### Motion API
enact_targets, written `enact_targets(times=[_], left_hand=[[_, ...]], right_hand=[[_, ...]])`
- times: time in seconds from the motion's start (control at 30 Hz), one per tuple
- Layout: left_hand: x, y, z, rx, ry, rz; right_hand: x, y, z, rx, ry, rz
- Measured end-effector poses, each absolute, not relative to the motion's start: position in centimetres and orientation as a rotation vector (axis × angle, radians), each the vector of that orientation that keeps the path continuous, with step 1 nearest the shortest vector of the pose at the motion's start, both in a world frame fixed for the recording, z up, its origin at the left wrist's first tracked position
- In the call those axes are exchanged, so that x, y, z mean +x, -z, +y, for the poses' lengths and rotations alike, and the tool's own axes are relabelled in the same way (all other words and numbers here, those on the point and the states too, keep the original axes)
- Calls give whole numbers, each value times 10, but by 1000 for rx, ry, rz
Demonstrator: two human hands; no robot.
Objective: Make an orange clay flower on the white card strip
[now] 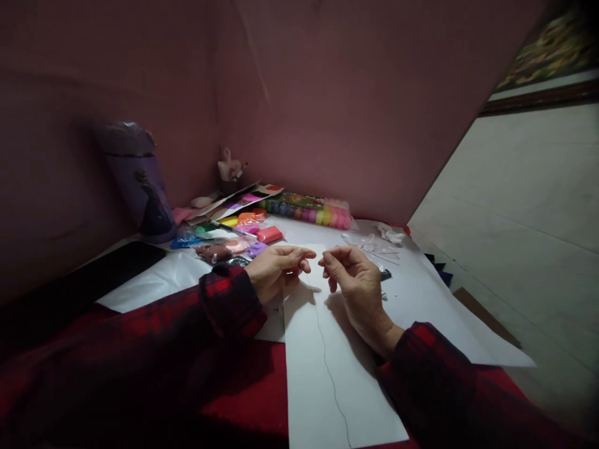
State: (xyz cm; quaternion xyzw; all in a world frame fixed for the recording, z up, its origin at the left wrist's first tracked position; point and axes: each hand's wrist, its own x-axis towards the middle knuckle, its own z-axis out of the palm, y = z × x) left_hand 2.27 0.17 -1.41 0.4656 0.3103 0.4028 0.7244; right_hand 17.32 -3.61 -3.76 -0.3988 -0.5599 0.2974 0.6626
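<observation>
My left hand (279, 268) is raised over a white paper strip (309, 374), thumb and forefinger pressed together. Facing it across a small gap, my right hand (353, 277) also pinches thumb against fingers. Whatever either fingertip grip holds is too small to make out. A thin dark wavy line (325, 352) runs from below my left fingers down the strip to its near end; I cannot tell whether it is drawn or a thread. Soft shadows of both hands fall on the paper.
Bagged coloured clay packs (270, 234) lie beyond my left hand, near a tray of coloured pots (318, 212). A purple tumbler-shaped container (140, 187) stands at left behind a black flat object (116, 265). Clear plastic (369, 244) lies right. Pink walls (327, 112) close the back.
</observation>
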Motion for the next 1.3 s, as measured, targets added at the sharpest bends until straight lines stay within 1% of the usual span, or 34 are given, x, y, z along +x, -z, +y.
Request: enact_targets(times=[0.2,0.33,0.47,0.63,0.87,1.0,1.1,1.3], left_hand=[[24,14,0,949,-833,494],[27,14,-5,1028,-783,340],[25,17,-2,1070,-801,359],[18,25,12,1239,-845,350],[17,26,12,1372,-815,310],[18,26,10,1383,-801,283],[19,27,10,1375,-787,270],[19,27,6,1314,-702,191]], right_hand=[[169,35,-45,-1004,-115,-1731],[167,34,-45,-1087,81,-1824],[169,33,-44,-1014,94,-1758],[170,30,-50,-888,16,-1625],[171,29,-49,-887,145,-1497],[173,29,-46,-925,192,-1553],[172,29,-49,-892,152,-1553],[169,28,-61,-635,19,-1665]])
